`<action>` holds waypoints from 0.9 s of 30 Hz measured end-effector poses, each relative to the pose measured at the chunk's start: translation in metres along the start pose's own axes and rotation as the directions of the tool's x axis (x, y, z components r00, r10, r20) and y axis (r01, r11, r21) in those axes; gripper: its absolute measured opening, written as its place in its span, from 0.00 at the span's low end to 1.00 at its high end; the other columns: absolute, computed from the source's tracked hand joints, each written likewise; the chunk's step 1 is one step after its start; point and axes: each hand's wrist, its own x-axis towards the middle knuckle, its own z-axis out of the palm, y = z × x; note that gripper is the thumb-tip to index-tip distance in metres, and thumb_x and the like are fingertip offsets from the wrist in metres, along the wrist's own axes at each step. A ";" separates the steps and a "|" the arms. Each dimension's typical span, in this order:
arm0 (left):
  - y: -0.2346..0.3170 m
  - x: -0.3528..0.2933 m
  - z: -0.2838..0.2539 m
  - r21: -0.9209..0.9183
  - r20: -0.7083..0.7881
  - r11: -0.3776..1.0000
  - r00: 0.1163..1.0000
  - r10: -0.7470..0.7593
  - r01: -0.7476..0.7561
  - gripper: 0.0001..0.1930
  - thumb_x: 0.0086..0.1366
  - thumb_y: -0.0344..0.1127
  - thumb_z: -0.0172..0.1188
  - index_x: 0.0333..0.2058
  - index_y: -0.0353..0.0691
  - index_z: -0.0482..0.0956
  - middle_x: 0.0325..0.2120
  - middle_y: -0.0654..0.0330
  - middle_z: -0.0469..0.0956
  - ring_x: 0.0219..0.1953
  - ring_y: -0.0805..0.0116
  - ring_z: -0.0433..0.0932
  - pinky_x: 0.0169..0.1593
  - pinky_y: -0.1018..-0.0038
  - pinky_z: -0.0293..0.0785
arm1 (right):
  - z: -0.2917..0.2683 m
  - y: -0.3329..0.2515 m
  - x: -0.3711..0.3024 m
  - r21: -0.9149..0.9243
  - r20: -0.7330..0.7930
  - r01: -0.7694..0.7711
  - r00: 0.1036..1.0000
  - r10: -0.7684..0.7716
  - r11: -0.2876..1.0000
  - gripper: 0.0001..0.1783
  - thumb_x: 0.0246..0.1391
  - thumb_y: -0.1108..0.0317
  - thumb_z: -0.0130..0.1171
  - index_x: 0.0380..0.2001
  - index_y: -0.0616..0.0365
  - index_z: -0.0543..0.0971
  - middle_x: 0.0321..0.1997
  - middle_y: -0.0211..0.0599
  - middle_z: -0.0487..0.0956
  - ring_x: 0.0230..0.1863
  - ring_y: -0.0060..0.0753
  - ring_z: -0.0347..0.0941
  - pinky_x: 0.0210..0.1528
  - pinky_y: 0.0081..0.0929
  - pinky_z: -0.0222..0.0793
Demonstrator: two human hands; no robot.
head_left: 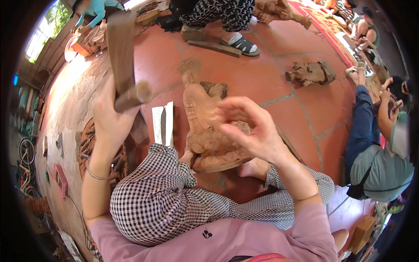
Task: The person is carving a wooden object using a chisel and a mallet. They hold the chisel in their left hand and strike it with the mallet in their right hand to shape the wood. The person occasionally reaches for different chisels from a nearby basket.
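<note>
Raised at the left, my left hand [112, 111] is closed around a wooden mallet [122, 52]; its long block is blurred, and a round wooden end points to the right. My right hand [255, 131] hovers by the right side of a carved wooden statue [198, 107], thumb and fingers apart, with nothing visible between them. Whether its fingertips touch the wood I cannot tell. The statue has draped folds and a petalled, rounded base [218, 163] on the side nearest me. It stands between my bare feet, partly hidden by my right hand.
White paper with a dark shape [169, 118] is beside my left knee. A round basket of wood-handled tools [87, 146] sits at the left, partly behind my forearm. A rough carved wood block [312, 73] lies on the tiles. Other people work ahead and at the right [379, 161].
</note>
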 end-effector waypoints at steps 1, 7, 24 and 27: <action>0.019 0.014 -0.004 -0.106 -0.016 0.990 0.996 0.093 -0.094 0.20 0.55 0.37 0.67 0.44 0.34 0.75 0.29 0.51 0.79 0.33 0.56 0.81 0.38 0.69 0.74 | 0.007 -0.010 0.009 -0.008 0.006 0.099 0.995 -0.099 0.995 0.27 0.51 0.71 0.66 0.54 0.61 0.70 0.51 0.41 0.76 0.50 0.33 0.75 0.53 0.30 0.73; 0.144 0.055 -0.004 -0.667 0.105 0.716 0.926 0.363 -0.206 0.13 0.66 0.38 0.60 0.41 0.34 0.78 0.35 0.60 0.80 0.38 0.74 0.77 0.43 0.77 0.72 | 0.010 -0.049 0.035 -0.230 -0.126 0.362 0.910 -0.396 0.904 0.46 0.48 0.69 0.71 0.65 0.62 0.56 0.57 0.41 0.69 0.59 0.33 0.66 0.60 0.32 0.65; 0.065 -0.052 0.129 -0.328 0.935 0.578 0.343 0.087 0.747 0.13 0.73 0.43 0.46 0.43 0.39 0.72 0.25 0.68 0.71 0.20 0.85 0.61 0.22 0.86 0.57 | -0.247 0.164 -0.196 -0.557 -0.715 -0.817 0.380 0.587 -0.150 0.37 0.46 0.56 0.67 0.53 0.66 0.63 0.47 0.59 0.78 0.54 0.55 0.74 0.52 0.44 0.72; 0.060 -0.057 0.138 -0.316 0.934 0.671 0.346 0.095 0.670 0.14 0.75 0.43 0.44 0.48 0.40 0.69 0.30 0.62 0.76 0.25 0.81 0.69 0.28 0.84 0.66 | -0.236 0.178 -0.212 -0.490 -0.669 -0.842 0.198 0.716 -0.224 0.39 0.46 0.54 0.66 0.56 0.69 0.68 0.51 0.59 0.77 0.57 0.51 0.73 0.54 0.41 0.71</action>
